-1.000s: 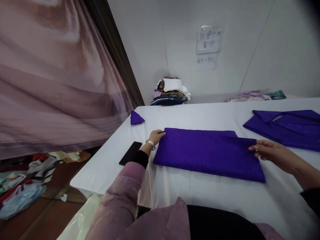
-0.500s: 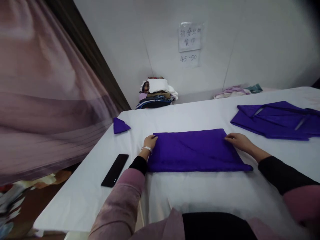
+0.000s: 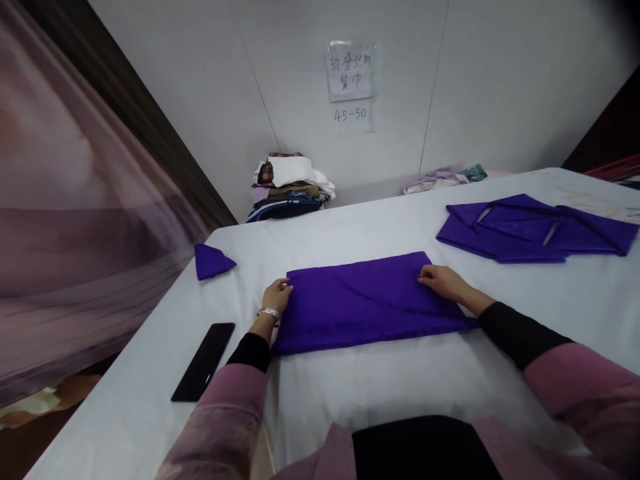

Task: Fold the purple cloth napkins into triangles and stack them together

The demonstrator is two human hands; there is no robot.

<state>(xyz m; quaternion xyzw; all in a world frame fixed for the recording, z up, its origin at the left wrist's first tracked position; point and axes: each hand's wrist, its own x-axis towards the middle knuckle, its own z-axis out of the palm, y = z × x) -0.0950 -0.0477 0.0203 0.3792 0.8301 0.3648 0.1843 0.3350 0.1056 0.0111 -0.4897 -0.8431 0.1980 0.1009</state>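
A folded purple cloth (image 3: 365, 300) is being held flat on the white table (image 3: 400, 380). Its far corners are being pinched by the left hand (image 3: 277, 295) and right hand (image 3: 443, 281). Judged: another fold is being prepared; both corners need lifting together.

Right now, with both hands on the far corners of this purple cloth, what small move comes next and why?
Probably smooth the purple cloth flat: a diagonal crease crosses it, and the left hand and right hand already rest at its far corners.

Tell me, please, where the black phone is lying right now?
In the head view, the black phone lies flat on the white table near its left edge, just left of the left hand.
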